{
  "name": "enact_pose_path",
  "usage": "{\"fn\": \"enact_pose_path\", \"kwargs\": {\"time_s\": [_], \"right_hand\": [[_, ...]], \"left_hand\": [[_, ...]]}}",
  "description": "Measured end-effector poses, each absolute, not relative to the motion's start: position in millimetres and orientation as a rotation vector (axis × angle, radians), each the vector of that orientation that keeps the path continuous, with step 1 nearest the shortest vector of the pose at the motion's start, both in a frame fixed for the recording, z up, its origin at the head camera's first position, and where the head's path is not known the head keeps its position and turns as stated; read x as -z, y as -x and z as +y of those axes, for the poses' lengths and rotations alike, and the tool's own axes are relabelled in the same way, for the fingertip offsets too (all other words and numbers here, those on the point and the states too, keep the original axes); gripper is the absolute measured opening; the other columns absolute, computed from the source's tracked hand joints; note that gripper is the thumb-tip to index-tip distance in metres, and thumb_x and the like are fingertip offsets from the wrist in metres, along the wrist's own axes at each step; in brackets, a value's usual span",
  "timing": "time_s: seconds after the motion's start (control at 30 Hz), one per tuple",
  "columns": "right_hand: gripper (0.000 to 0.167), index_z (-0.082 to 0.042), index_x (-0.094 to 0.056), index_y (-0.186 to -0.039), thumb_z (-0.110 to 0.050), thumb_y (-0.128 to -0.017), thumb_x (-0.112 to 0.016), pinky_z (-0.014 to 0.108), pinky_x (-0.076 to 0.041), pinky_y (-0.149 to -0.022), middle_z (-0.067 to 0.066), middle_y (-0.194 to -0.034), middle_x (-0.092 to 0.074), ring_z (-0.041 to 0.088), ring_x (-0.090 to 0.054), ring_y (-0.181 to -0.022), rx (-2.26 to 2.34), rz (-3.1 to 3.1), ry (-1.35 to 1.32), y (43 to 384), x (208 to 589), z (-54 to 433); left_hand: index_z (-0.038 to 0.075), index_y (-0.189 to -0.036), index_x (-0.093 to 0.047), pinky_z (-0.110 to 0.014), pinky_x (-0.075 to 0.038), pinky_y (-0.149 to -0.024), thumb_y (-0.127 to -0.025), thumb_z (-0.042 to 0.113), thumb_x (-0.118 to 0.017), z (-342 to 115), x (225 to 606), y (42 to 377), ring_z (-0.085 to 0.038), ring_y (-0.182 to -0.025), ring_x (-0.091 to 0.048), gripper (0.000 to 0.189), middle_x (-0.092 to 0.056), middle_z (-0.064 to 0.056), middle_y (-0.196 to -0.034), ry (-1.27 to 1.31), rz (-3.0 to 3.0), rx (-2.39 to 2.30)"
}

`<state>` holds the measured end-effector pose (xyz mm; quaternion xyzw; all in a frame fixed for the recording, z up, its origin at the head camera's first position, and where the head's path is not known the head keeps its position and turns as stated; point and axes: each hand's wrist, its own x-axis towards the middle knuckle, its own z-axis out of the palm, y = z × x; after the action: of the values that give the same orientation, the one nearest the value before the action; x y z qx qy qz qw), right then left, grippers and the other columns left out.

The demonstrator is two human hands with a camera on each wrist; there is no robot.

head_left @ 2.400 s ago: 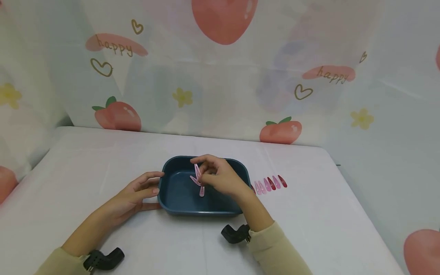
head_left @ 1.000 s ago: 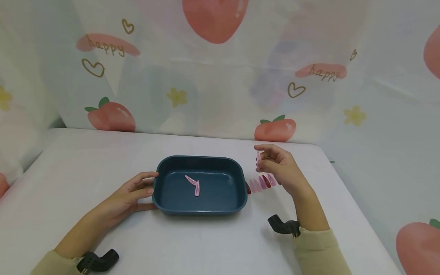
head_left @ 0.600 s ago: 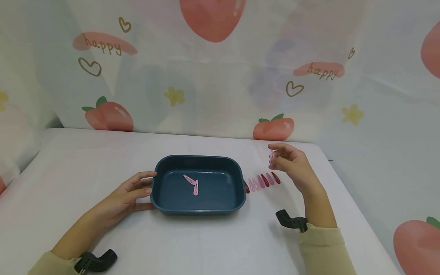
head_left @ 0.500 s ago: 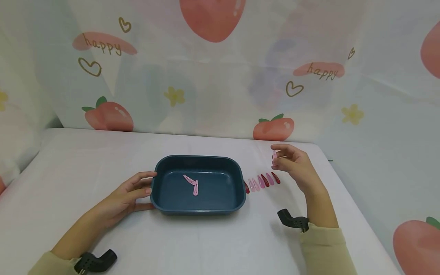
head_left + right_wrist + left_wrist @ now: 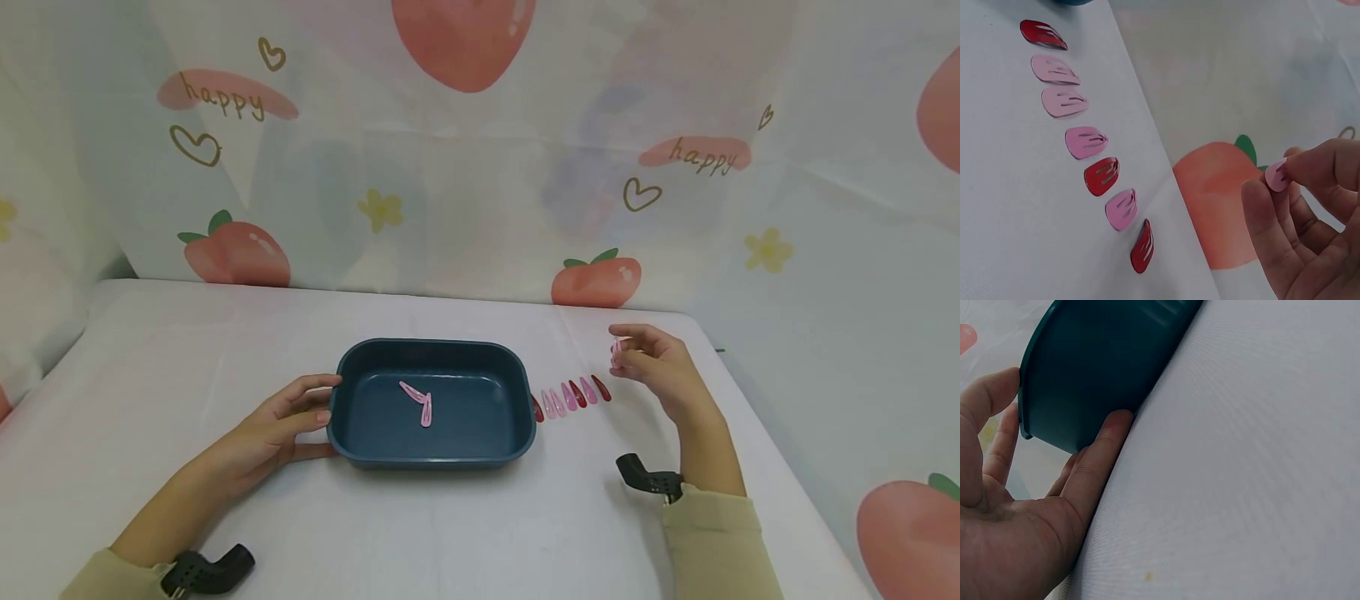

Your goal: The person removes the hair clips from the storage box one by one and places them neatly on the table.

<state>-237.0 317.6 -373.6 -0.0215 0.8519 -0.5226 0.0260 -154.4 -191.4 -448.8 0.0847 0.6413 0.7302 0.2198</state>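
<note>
My right hand (image 5: pixel 660 371) pinches a light pink hair clip (image 5: pixel 1278 177) between thumb and fingers, raised above the table beyond the right end of a row of hair clips. That row holds several red and pink clips; a dark red clip (image 5: pixel 602 387) lies at its end nearest the hand. With fairly straight fingers, my left hand (image 5: pixel 273 429) touches the left wall of a dark blue-green tray (image 5: pixel 431 462). In the left wrist view the fingertips press the outer side of the tray (image 5: pixel 1085 381). Two pink hair clips (image 5: pixel 427 410) lie inside the tray, meeting at an angle.
A white cloth covers the table (image 5: pixel 337 533). Behind it hangs a patterned curtain (image 5: pixel 450 183) with peaches and flowers. The hair clip row starts right beside the tray's right wall with a red clip (image 5: pixel 1043 34) and slants away to the right.
My right hand moves from over the tray to the right, past the row, still pinching a pink hair clip. Two clips stay in the tray. The left hand keeps touching the tray.
</note>
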Motion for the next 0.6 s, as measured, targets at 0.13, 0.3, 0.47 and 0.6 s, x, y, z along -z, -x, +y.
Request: {"fn": "enact_pose_path", "kwargs": {"time_s": [0.13,0.3,0.47,0.6], "right_hand": [[0.042,-0.004,-0.051,-0.141,-0.015,-0.101,-0.056,0.023,-0.058,-0.081,0.013,-0.107,-0.054,0.016,-0.063,-0.088,1.565,2.638,-0.011,241,379,323],[0.045,-0.005,-0.048,-0.144,-0.015,-0.101,-0.056,0.021,-0.058,-0.081,0.015,-0.110,-0.054,0.016,-0.063,-0.090,1.504,2.640,-0.067,243,386,328],[0.045,-0.005,-0.049,-0.144,-0.016,-0.101,-0.056,0.019,-0.057,-0.081,0.017,-0.112,-0.055,0.017,-0.065,-0.090,1.443,2.647,-0.075,243,391,331],[0.043,-0.005,-0.052,-0.142,-0.014,-0.100,-0.057,0.019,-0.057,-0.081,0.019,-0.113,-0.056,0.018,-0.065,-0.089,1.397,2.668,-0.083,244,395,332]], "left_hand": [[0.016,-0.150,-0.036,-0.057,-0.052,-0.097,-0.102,0.015,-0.056,-192,449,154,-0.029,-0.125,-0.051,0.052,-0.026,-0.022,-0.155,-0.205,1.780,-2.018],[0.015,-0.150,-0.035,-0.056,-0.052,-0.097,-0.102,0.015,-0.056,-192,449,154,-0.029,-0.125,-0.052,0.052,-0.026,-0.021,-0.155,-0.194,1.785,-2.016],[0.016,-0.150,-0.036,-0.056,-0.052,-0.096,-0.102,0.015,-0.055,-192,450,155,-0.029,-0.125,-0.052,0.052,-0.026,-0.021,-0.155,-0.199,1.786,-2.014],[0.016,-0.151,-0.035,-0.055,-0.052,-0.097,-0.103,0.015,-0.055,-193,450,154,-0.027,-0.125,-0.053,0.052,-0.025,-0.021,-0.156,-0.215,1.782,-2.015]]}}
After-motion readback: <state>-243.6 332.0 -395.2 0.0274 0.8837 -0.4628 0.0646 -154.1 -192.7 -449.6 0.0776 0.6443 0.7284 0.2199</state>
